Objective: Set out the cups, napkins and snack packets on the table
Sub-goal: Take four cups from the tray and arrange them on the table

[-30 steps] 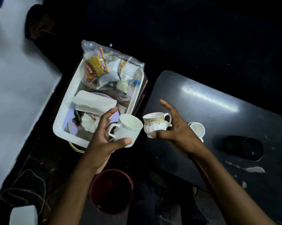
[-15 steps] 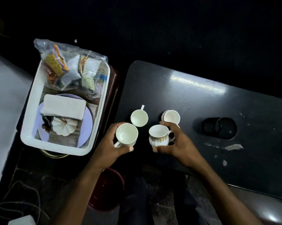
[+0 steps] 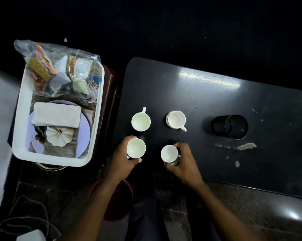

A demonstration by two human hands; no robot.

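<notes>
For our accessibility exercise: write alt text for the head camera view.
Two hands, left hand and right hand, each hold a white cup at the near edge of a dark table, behind two more cups. A white tray of napkins and snack packets sits left.

A black cylindrical holder lies tipped beside white flecks.

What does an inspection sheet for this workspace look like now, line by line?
Surface: dark table, scuffed, pale flecks at right.
Job's things: four cups on the table; far-left cup and far-right cup stand free. Napkins and snack bag lie in the white bin.
Clutter: black holder on its side.
Grippers: left hand holds the near-left cup; right hand holds the near-right cup.
Cables: cord on floor, lower left.
Surroundings: dark; red bucket below.
</notes>
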